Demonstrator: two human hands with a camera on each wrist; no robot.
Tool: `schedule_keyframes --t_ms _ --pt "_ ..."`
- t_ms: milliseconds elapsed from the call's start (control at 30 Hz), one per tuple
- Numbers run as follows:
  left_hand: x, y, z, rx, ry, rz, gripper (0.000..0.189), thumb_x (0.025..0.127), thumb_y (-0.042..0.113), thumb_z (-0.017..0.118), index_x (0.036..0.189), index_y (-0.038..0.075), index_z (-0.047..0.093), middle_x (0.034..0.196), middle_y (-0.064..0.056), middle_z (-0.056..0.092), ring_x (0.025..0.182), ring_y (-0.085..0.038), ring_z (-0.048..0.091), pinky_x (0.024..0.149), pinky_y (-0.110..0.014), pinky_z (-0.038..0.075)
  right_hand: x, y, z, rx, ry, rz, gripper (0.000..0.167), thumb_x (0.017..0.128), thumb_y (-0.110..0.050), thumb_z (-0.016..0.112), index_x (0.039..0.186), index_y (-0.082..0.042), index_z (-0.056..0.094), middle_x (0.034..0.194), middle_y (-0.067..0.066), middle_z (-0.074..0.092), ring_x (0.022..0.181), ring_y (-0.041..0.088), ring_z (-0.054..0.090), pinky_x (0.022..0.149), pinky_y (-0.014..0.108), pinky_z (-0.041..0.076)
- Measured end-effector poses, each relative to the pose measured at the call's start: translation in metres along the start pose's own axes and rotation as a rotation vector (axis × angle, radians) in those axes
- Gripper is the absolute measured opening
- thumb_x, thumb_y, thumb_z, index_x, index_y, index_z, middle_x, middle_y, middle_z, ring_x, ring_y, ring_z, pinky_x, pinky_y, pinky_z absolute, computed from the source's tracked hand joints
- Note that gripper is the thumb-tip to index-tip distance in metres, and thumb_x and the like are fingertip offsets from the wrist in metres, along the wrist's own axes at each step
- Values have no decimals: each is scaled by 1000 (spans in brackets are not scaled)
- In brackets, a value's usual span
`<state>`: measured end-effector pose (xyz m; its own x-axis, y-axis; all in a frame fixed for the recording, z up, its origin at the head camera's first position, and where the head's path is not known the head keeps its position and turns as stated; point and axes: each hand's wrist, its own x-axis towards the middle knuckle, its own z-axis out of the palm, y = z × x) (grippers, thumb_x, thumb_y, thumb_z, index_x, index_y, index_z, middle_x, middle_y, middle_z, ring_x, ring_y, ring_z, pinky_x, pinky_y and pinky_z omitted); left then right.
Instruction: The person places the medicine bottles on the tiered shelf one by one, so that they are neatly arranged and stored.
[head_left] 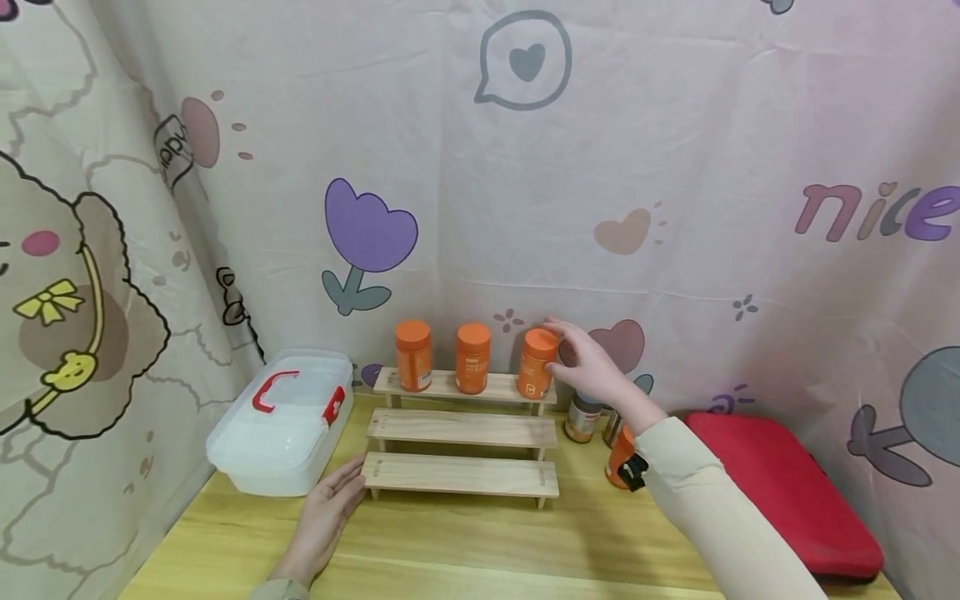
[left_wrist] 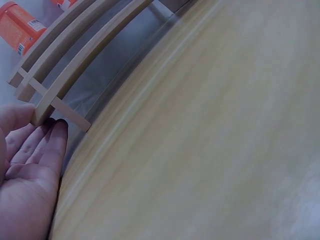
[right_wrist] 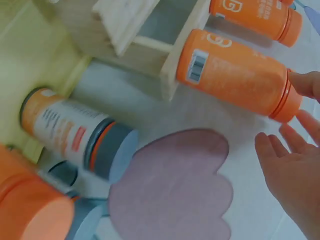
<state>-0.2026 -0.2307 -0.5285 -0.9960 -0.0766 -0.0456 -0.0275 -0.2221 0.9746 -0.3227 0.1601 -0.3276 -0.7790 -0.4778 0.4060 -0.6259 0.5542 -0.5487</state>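
Observation:
My left hand [head_left: 324, 521] is at the left end of a three-tier wooden shelf [head_left: 461, 473]. In the left wrist view, its thumb lies at the end of the lowest plank [left_wrist: 75, 70], with the fingers below. On the top tier, three orange bottles stand upright in a row: a left bottle [head_left: 415, 358], a middle bottle [head_left: 472, 360] and a right bottle [head_left: 536, 367]. My right hand [head_left: 596, 367] reaches to the right bottle. Thumb and fingertips [right_wrist: 304, 82] are right at its orange cap [right_wrist: 286, 102], the other fingers loosely extended.
A clear box [head_left: 273, 425] with a red handle stands left of the shelf. Right of it are a dark-lidded jar [head_left: 582, 419] and another orange bottle [head_left: 619, 457], partly behind my right arm. A red case [head_left: 780, 492] lies at far right. A patterned curtain [head_left: 480, 150] hangs behind.

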Motion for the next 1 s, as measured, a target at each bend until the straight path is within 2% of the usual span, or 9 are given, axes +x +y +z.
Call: schedule_keyframes --t_ms 200,333,500,700,1000 --pt "0 0 0 26 -3 15 55 98 15 55 144 -3 33 145 -22 34 111 1 53 97 -18 42 -24 11 -8 47 -28 70 66 88 -5 68 145 -2 34 144 19 39 132 36 37 103 55 39" --pt "0 0 -1 33 -6 10 55 98 16 55 145 -3 33 145 -22 34 111 1 53 97 -17 42 -36 23 -8 85 -7 93 70 88 -1 67 146 0 29 143 23 40 130 38 39 104 56 37" --pt "1 -1 0 24 5 12 53 98 14 55 144 -4 34 143 -22 36 111 -1 54 97 -18 43 -51 36 -9 52 -15 108 64 87 0 67 142 5 35 140 26 42 128 40 40 104 56 37" --pt "1 0 1 26 6 13 54 98 14 54 144 -5 33 141 -21 38 111 -1 54 97 -19 43 -74 52 -9 -17 -43 154 50 88 -2 66 134 5 48 132 24 50 120 41 47 100 56 42" --pt "0 0 1 28 0 15 53 98 15 54 144 -4 34 143 -22 36 111 -1 54 97 -19 43 -105 67 -18 -81 -9 198 40 86 -6 70 124 2 58 122 21 57 107 41 56 91 55 49"
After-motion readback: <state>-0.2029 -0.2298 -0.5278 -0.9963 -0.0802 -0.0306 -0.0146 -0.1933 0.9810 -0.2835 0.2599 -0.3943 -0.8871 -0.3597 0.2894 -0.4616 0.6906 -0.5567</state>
